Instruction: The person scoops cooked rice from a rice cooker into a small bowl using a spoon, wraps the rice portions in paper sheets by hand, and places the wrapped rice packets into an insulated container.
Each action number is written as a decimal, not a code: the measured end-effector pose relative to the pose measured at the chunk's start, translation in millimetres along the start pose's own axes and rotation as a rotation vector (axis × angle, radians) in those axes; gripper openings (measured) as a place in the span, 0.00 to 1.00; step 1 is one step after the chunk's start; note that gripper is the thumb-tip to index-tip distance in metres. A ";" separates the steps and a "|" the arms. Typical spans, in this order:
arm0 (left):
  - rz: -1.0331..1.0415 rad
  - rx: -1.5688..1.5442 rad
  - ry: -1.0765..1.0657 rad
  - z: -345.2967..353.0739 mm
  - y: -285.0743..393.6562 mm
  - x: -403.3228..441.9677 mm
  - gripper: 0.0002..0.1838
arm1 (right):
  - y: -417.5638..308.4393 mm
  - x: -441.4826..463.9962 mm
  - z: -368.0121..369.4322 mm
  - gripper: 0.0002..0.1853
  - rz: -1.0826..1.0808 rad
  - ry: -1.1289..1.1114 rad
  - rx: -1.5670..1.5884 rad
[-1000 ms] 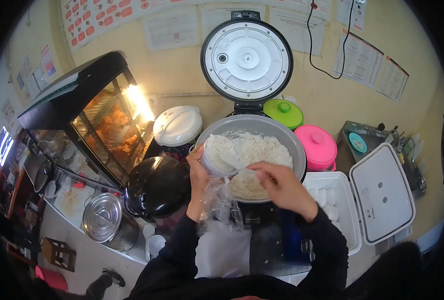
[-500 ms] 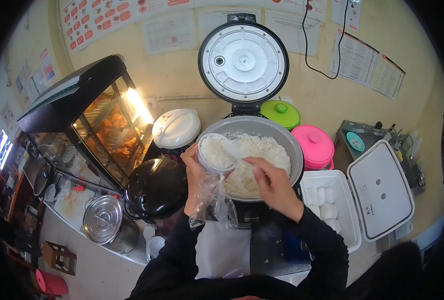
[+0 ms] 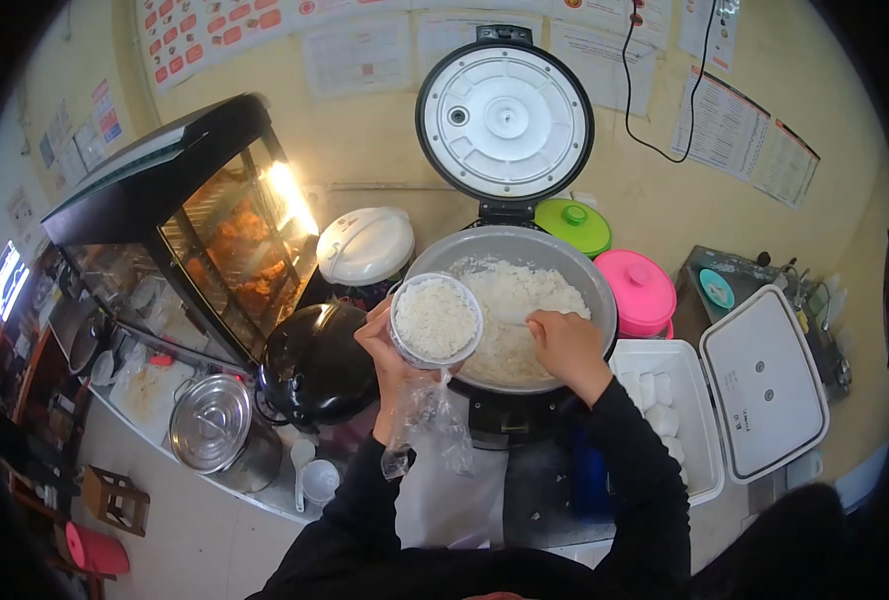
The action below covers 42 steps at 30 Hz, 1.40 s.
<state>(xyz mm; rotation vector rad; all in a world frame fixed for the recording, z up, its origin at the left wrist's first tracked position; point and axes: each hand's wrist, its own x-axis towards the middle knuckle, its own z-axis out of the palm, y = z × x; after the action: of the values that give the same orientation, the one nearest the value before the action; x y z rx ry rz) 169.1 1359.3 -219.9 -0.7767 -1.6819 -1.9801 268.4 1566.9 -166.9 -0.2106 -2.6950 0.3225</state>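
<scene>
My left hand (image 3: 383,350) is wrapped round a small white tub (image 3: 402,338) filled with cooked rice (image 3: 437,316), held over the near left rim of the rice cooker (image 3: 608,300). Clear plastic bag film (image 3: 430,425) hangs below the tub. Inside the cooker lies a mass of white rice (image 3: 520,285). My right hand (image 3: 572,352) is closed over that rice, gripping what looks like a pale rice paddle (image 3: 512,319); its blade blends into the rice. The cooker's lid (image 3: 505,120) stands raised behind the pot.
A lit food warmer (image 3: 200,230), a black lidded pot (image 3: 317,365) and a steel pot (image 3: 210,425) stand left. Right are a pink container (image 3: 637,290), a green lid (image 3: 573,225) and an open white cool box (image 3: 707,440) holding white wrapped bundles. A spoon (image 3: 302,465) lies lower left.
The paddle has moved away from the tub, rightward into the pot with my right hand. The tub's rice now looks levelled to the rim. The view has shifted slightly.
</scene>
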 end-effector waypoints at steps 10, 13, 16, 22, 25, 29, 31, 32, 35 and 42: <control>0.190 -0.203 0.001 -17.8 59.4 -105.7 0.55 | -82.2 -144.5 -17.7 0.24 0.105 -0.236 1.022; 0.162 0.275 -0.240 -40.2 105.2 -139.1 0.51 | -97.6 -217.5 47.9 0.38 0.200 -0.090 1.273; -0.078 0.612 -0.588 -91.3 82.4 -182.9 0.37 | -98.7 -219.4 52.2 0.39 0.724 -0.212 2.197; -0.223 0.693 -0.952 -181.2 25.1 -299.2 0.23 | -87.4 -229.1 175.1 0.37 0.289 -0.344 0.738; -0.087 0.717 -0.952 -186.0 20.3 -308.9 0.21 | -112.2 -234.6 203.0 0.37 0.033 -0.383 0.225; 0.009 0.728 -0.997 -192.6 12.9 -312.0 0.19 | -101.7 -225.0 203.4 0.39 0.019 -0.531 0.280; 0.077 0.736 -1.032 -194.2 9.2 -309.8 0.19 | -77.4 -214.5 199.8 0.41 -0.020 -0.587 0.492; 0.115 0.747 -1.057 -196.6 8.2 -308.0 0.19 | -66.4 -208.4 197.5 0.41 -0.040 -0.646 0.547; 0.181 0.760 -1.087 -199.3 7.3 -309.6 0.19 | -57.0 -194.6 185.3 0.43 -0.113 -0.778 0.599; 0.238 0.758 -1.124 -203.4 6.8 -309.1 0.18 | -68.1 -193.0 176.8 0.42 0.003 -0.779 0.616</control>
<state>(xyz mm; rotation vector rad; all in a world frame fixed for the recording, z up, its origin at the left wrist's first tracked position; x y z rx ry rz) 377.4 1147.3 -440.3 -1.7852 -2.4639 -0.5268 361.4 1429.7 -380.6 0.1292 -3.1311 1.4575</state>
